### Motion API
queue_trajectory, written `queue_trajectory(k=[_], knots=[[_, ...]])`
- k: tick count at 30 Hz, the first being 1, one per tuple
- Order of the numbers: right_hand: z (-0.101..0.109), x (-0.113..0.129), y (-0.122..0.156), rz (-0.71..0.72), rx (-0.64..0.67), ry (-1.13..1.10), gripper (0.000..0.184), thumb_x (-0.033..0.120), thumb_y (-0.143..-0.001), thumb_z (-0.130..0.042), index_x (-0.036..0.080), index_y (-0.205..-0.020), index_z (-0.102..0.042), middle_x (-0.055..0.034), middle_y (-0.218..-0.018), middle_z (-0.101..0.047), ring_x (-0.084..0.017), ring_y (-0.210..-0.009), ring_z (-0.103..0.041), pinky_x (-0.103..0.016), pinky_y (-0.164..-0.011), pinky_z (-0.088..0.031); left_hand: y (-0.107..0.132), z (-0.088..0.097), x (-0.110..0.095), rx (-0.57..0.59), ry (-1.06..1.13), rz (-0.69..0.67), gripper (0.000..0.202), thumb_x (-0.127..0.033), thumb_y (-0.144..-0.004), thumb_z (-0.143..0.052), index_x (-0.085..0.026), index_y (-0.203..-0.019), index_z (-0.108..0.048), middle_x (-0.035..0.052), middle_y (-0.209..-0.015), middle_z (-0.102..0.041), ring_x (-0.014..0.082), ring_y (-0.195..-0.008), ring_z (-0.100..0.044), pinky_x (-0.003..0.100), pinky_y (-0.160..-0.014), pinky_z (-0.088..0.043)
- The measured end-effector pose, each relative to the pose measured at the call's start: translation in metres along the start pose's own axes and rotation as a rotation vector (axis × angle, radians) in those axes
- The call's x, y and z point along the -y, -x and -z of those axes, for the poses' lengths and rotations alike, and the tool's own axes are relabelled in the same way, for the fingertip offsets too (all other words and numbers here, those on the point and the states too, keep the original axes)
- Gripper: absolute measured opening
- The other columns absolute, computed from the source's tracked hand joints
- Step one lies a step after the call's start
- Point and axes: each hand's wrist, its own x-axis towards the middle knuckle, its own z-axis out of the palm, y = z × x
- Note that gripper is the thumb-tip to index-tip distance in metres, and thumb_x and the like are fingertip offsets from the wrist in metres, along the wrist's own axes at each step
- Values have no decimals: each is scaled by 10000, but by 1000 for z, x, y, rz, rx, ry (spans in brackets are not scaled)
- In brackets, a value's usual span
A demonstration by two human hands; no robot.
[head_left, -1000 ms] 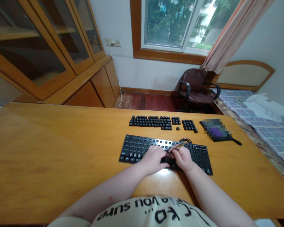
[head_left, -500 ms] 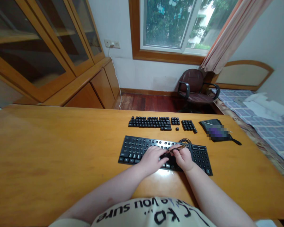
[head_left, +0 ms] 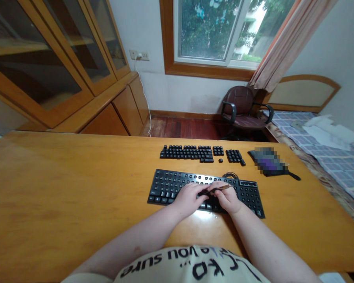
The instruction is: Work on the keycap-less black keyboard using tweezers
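My left hand point(head_left: 188, 198) lies palm-down on the black keyboard point(head_left: 168, 184), its thumb apart from its fingers. Many key positions on this keyboard show only small stems, while some keys remain in the near rows on the left. In the closed fingers of my right hand point(head_left: 226, 198) is a thin brown-handled tool point(head_left: 221, 189), slanting with its dark end to the left. That dark end reaches into the gap between my left thumb and fingers; whether they touch it I cannot tell. My hands cover the keyboard's middle.
Loose black keycaps point(head_left: 186, 152) lie in rows behind the keyboard, beside a separate number-pad group point(head_left: 235, 156). A coiled cable point(head_left: 230, 175) sits at the keyboard's back edge. A dark pouch point(head_left: 270, 162), partly blurred, lies at right on the wooden desk point(head_left: 76, 184).
The brown tool has shifted and turned slightly, with more of its handle and dark end showing. My left thumb has drawn back a little. The keyboard and loose keycaps have stayed put.
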Motion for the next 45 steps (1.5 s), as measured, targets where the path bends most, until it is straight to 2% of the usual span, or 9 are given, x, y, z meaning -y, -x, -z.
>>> queue_trajectory(k=[7,13,17,24,28,36,40,45], knots=[[0,4,-4,73,94,44,238,276,-917,-368,192,-897,-589,-63,-771,-647,-172,-720,-599,-320,-663,-484,0,-2,0,51,-67,-32,247,-219,-791,-598,-248,-1035,-632,1,-989,-683,175,-947,-592,323,-919,-417],[0,7,-5,69,180,52,301,326,-927,-329,190,-875,-592,-65,-734,-635,-174,-675,-576,-323,-641,-466,-1,0,-2,84,-74,-64,149,-217,-825,-555,-224,-942,-648,3,-933,-692,160,-929,-603,327,-972,-376],[-1,6,-5,51,170,34,322,344,-927,-320,190,-849,-592,-58,-704,-620,-173,-654,-563,-320,-632,-456,0,0,-2,88,-88,-62,158,-210,-829,-547,-221,-957,-638,5,-970,-689,163,-944,-601,335,-986,-366],[-4,5,-4,-55,39,-111,365,381,-921,-328,178,-811,-611,-42,-667,-588,-161,-619,-550,-311,-620,-459,1,0,-2,68,-107,-33,175,-282,-826,-561,-217,-972,-632,19,-978,-683,185,-958,-594,341,-935,-409],[-4,6,-5,-45,49,-137,355,377,-923,-336,179,-819,-612,-40,-675,-592,-158,-626,-551,-301,-620,-455,2,-1,-1,48,-96,-28,170,-276,-834,-547,-219,-966,-639,19,-971,-681,188,-964,-589,342,-926,-419],[-2,11,-8,49,148,27,363,394,-926,-314,190,-832,-600,-56,-695,-606,-174,-657,-560,-314,-630,-448,1,1,-3,-9,10,1,240,-147,-810,-515,-208,-1013,-629,32,-1031,-653,172,-971,-580,327,-901,-452],[-6,6,-3,32,23,14,381,423,-924,-310,188,-855,-601,-54,-686,-598,-173,-640,-565,-315,-617,-461,-1,2,-3,-93,175,83,237,-183,-790,-572,-199,-1020,-627,42,-986,-644,160,-911,-596,297,-839,-495],[-10,-2,3,-209,-95,-49,312,386,-918,-358,191,-884,-599,-18,-635,-574,-133,-502,-526,-264,-499,-450,-1,0,0,-140,169,92,201,-228,-781,-615,-205,-977,-652,34,-972,-659,172,-951,-588,311,-887,-474]])
